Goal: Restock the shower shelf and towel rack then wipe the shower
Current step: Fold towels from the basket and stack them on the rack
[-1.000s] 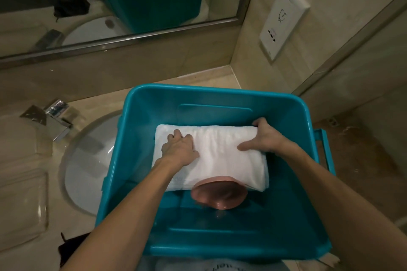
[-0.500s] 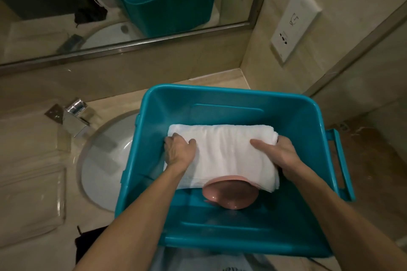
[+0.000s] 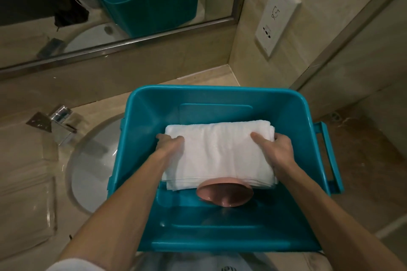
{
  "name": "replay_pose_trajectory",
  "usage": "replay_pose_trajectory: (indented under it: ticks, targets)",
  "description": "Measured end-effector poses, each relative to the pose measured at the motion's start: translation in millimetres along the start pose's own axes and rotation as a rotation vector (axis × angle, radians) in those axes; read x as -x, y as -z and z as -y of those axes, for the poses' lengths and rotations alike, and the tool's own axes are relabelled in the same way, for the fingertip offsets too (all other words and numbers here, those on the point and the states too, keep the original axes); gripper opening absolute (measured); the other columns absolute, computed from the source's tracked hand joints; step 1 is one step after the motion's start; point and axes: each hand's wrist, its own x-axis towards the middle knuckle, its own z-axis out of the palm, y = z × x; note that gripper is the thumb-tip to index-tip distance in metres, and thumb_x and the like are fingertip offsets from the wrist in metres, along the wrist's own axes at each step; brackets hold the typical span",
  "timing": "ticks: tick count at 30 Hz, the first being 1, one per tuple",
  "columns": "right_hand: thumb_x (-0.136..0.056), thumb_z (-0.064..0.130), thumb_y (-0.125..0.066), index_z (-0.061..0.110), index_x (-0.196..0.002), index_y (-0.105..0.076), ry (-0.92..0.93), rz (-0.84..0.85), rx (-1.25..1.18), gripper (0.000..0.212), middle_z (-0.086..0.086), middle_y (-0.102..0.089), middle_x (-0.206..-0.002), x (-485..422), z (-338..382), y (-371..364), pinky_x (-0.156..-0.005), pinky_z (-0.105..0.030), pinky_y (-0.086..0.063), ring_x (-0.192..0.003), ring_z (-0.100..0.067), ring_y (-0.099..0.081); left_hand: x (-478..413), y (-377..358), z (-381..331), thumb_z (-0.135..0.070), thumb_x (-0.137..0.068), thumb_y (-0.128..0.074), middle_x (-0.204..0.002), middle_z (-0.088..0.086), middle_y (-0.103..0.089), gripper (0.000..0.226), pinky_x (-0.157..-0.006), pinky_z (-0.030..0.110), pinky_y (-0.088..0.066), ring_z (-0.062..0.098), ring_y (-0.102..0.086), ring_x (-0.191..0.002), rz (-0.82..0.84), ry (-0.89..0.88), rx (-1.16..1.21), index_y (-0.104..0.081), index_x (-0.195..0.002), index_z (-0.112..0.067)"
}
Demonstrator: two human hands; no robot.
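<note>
Folded white towel [image 3: 218, 152] lies inside the teal bin [image 3: 220, 92], in its far half. Its long axis runs left to right, parallel to the bin's far wall. The stacked loose edges point to the near wall and the rounded fold points away. The near edge rests on a pink dish [image 3: 224, 196].

Left hand [image 3: 169, 143] grasps the left short end and right hand [image 3: 277, 149] the right short end. Thumbs lie on top, other fingers curl round, tips hidden. Neither hand is nearer; the towel lies between them.

Bin stands at the right end of the counter [image 3: 209, 77]. Judgement: a level two-handed lift is in hand.
</note>
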Motion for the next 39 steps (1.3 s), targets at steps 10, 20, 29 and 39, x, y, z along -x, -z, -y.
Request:
replay_pose_trajectory:
  ticks: [10,20,29,39]
  targets:
    - [-0.078,0.032,-0.070,0.014,-0.116,-0.059,0.097,0.073,0.178,0.044,-0.002,-0.067,-0.108,8.6,1.7,7.7,-0.089,-0.044,-0.055,-0.100,-0.024,-0.064,-11.8,-5.2,1.7,-0.035,-0.081,-0.077,-0.149,0.010,-0.038,0.102,-0.107,0.050,-0.043,0.035,-0.047,-0.129,-0.010,0.046,0.113,-0.011,-0.155,-0.009]
    - [-0.080,0.036,-0.067,0.025,-0.114,-0.057,0.319,0.045,0.281,0.037,0.009,-0.063,-0.099,36.8,34.3,18.4,-0.081,-0.041,-0.052,-0.092,-0.020,-0.060,-4.4,13.5,-3.6,-0.031,-0.078,-0.084,-0.117,0.013,-0.072,0.055,-0.083,0.039,-0.052,0.030,-0.067,-0.106,0.280,0.171,0.162,-0.065,-0.124,-0.005]
    - [-0.077,0.025,-0.074,0.024,-0.102,-0.068,0.357,0.089,-0.007,0.026,0.010,-0.073,-0.092,22.0,47.9,41.1,-0.070,-0.033,-0.055,-0.088,-0.011,-0.069,68.2,62.8,-30.4,-0.022,-0.088,-0.067,-0.116,0.011,-0.073,0.034,-0.088,0.039,-0.051,0.029,-0.067,-0.103,0.213,-0.092,0.248,-0.066,-0.120,-0.009]
    - [-0.084,0.015,-0.075,0.027,-0.110,-0.072,0.488,0.263,-0.161,0.029,0.009,-0.077,-0.101,30.8,86.6,62.1,-0.085,-0.037,-0.060,-0.097,-0.011,-0.073,140.9,121.5,-50.0,-0.015,-0.087,-0.073,-0.117,0.005,-0.074,0.043,-0.099,0.041,-0.051,0.025,-0.068,-0.112,0.130,-0.417,0.326,-0.062,-0.128,-0.014]
